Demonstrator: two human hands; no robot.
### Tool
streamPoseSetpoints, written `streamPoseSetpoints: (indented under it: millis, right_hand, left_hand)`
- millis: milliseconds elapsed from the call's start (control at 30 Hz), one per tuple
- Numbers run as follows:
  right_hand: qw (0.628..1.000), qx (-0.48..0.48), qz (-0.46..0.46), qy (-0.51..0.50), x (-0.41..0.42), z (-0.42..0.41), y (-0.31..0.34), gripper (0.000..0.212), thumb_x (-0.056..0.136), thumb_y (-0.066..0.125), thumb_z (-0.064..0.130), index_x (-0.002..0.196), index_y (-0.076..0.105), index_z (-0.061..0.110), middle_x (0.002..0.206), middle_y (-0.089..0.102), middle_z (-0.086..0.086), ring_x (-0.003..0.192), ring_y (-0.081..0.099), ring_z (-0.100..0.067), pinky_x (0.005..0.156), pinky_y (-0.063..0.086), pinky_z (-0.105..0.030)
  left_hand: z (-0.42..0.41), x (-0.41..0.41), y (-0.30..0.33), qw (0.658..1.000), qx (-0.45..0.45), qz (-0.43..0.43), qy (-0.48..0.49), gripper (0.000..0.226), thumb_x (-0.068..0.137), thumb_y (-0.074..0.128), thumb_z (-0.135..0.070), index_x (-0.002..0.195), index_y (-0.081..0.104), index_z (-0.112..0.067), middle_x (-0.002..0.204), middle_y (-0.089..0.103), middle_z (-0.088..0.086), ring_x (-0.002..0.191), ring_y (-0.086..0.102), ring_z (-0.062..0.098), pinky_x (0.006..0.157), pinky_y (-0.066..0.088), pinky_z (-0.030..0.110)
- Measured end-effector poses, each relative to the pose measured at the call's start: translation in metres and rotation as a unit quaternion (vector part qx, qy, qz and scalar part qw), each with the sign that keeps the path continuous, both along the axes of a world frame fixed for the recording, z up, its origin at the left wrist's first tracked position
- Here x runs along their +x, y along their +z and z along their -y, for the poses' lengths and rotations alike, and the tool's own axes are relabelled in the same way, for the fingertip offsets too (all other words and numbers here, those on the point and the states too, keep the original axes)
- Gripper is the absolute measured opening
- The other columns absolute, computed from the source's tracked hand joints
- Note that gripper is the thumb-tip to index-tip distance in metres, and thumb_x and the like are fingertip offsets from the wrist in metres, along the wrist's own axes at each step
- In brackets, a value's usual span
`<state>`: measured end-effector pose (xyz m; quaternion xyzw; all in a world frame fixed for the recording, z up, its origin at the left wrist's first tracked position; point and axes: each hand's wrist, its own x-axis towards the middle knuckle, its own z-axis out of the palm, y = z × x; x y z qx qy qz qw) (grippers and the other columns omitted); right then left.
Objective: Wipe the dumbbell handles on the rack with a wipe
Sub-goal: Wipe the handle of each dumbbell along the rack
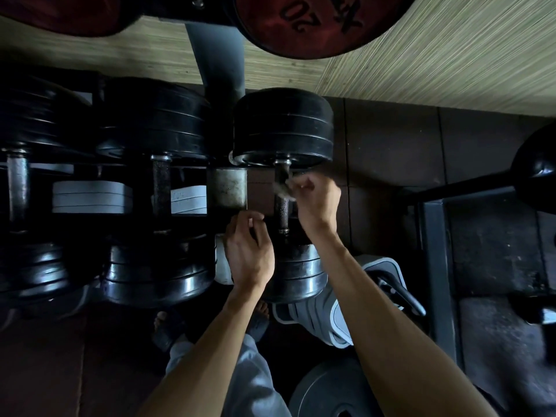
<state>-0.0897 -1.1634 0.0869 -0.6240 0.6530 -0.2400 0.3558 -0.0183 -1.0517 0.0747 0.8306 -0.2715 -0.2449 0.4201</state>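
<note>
Three black dumbbells lie side by side on the rack (227, 188). On the rightmost dumbbell (282, 127), my right hand (316, 200) grips a small pale wipe (284, 191) and presses it against the upper part of the knurled handle (282, 213). My left hand (248, 251) hovers just left of that handle above the near weight plates, its fingers loosely curled and holding nothing. The middle dumbbell's handle (161, 188) and the left dumbbell's handle (18, 188) stand bare.
A grey rack post (221, 55) rises behind the dumbbells. Red weight plates (319, 22) hang at the top. A dark metal frame (436, 266) and a kettlebell (538, 164) are on the right. Grey plates (328, 389) and my feet are on the floor below.
</note>
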Motion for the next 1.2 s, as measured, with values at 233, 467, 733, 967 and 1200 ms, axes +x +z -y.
streamPoseSetpoints:
  millis: [233,467,733,967,1200]
  right_hand:
    - [0.999,0.008,-0.002,-0.044,0.012,0.002,-0.006,0.008,0.086,0.075,0.011,0.089,0.078,0.004,0.088,0.077,-0.007,0.075,0.063,-0.008,0.063,0.038,-0.001]
    - [0.999,0.031,-0.041,0.017,0.0,-0.003,0.002,0.008,0.086,0.075,0.009,0.08,0.076,0.004,0.078,0.075,-0.008,0.067,0.063,-0.016,0.057,0.038,-0.01]
    - [0.994,0.087,-0.029,0.058,-0.014,-0.011,-0.002,0.018,0.081,0.082,0.02,0.093,0.079,0.006,0.079,0.071,0.003,0.071,0.06,-0.006,0.058,0.037,-0.001]
    - [0.964,0.179,-0.103,0.166,-0.032,-0.01,-0.002,0.007,0.089,0.075,0.017,0.092,0.081,0.015,0.086,0.075,-0.003,0.074,0.062,-0.007,0.055,0.038,-0.003]
    - [0.982,0.123,-0.092,0.108,-0.016,-0.011,-0.001,0.011,0.091,0.071,0.017,0.09,0.08,0.009,0.083,0.076,-0.009,0.075,0.066,-0.018,0.056,0.037,-0.016]
  left_hand:
    - [0.001,0.002,-0.001,1.0,-0.003,-0.006,-0.01,0.033,0.086,0.037,-0.025,0.085,0.067,-0.011,0.084,0.064,0.0,0.072,0.05,0.009,0.069,0.032,0.007]
    - [0.0,0.001,0.002,1.0,0.006,-0.023,-0.001,0.036,0.083,0.035,-0.03,0.084,0.066,-0.014,0.084,0.063,-0.003,0.074,0.049,0.007,0.072,0.035,0.019]
    - [-0.002,0.004,0.001,1.0,0.007,-0.022,-0.015,0.039,0.085,0.035,-0.032,0.087,0.067,-0.009,0.088,0.065,0.004,0.078,0.057,0.019,0.073,0.038,0.024]
    - [-0.002,0.003,0.002,0.999,0.01,-0.022,-0.022,0.037,0.084,0.036,-0.03,0.086,0.068,-0.011,0.089,0.067,0.003,0.077,0.056,0.012,0.072,0.036,0.018]
    - [-0.002,0.003,0.002,0.999,0.018,-0.03,-0.021,0.036,0.085,0.038,-0.028,0.086,0.068,-0.009,0.09,0.065,0.004,0.076,0.052,0.011,0.067,0.032,0.007]
